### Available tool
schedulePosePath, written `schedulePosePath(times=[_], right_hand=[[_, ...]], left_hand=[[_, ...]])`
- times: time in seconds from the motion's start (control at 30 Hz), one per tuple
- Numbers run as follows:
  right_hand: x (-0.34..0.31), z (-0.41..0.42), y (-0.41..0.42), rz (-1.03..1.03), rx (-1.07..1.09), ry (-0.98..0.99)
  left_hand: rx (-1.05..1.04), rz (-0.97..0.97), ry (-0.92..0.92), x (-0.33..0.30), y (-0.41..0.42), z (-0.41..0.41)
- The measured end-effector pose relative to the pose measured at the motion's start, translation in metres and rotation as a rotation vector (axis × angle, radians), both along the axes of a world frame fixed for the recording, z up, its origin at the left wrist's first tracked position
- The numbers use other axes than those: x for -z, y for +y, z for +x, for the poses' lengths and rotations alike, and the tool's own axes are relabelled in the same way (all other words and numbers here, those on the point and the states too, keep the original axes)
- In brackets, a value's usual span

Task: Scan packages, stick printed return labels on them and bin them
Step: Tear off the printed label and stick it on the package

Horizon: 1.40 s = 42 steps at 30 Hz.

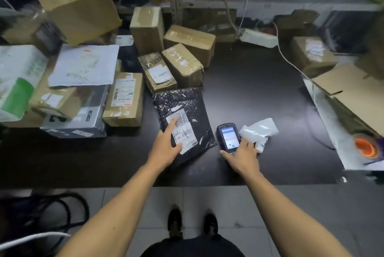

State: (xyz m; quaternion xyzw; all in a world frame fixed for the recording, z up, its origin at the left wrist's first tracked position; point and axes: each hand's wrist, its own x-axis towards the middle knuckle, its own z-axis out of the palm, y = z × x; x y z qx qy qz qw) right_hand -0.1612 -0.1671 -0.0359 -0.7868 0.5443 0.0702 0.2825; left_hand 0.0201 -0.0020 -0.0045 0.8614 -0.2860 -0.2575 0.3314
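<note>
A black bubble mailer [193, 111] lies flat on the dark table [259, 94], with a white shipping label [184, 130] on its top. My left hand [166, 146] rests flat on that label, fingers spread. Just right of the mailer lies a handheld scanner [227, 137] with its screen lit. My right hand [242, 157] grips the scanner's lower end. A white printed label strip [259, 130] lies curled beside the scanner, touching my right fingers.
Several taped cardboard boxes [182, 65] and plastic mailers [85, 65] crowd the table's left and back. An open carton [357, 94] and an orange tape roll [365, 146] sit at the right edge. A white cable [291, 63] crosses the back right. Tiled floor lies below.
</note>
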Motion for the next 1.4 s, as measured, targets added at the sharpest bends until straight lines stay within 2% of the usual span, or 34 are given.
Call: schedulePosePath(times=[0.17, 0.3, 0.43, 0.53, 0.63, 0.97, 1.4], right_hand=[[-0.002, 0.012, -0.008, 0.035, 0.021, -0.01], [-0.01, 0.007, -0.002, 0.075, -0.005, -0.098], [-0.031, 0.009, 0.009, 0.137, -0.214, -0.154], [-0.048, 0.018, 0.015, 0.143, -0.405, -0.111], [-0.065, 0.024, 0.022, 0.121, -0.483, -0.102], [-0.085, 0.025, 0.03, 0.054, -0.538, 0.0], [-0.091, 0.027, 0.024, -0.018, -0.548, 0.029]], left_hand=[[-0.076, 0.079, 0.029, 0.007, 0.021, 0.003], [-0.11, 0.133, -0.027, 0.009, 0.029, 0.006], [-0.098, 0.201, -0.128, 0.008, 0.028, 0.008], [-0.095, 0.223, -0.175, 0.009, 0.026, 0.008], [-0.12, 0.215, -0.18, 0.011, 0.027, 0.007], [-0.122, 0.247, -0.184, 0.015, 0.03, 0.008], [-0.097, 0.277, -0.198, 0.018, 0.029, 0.014]])
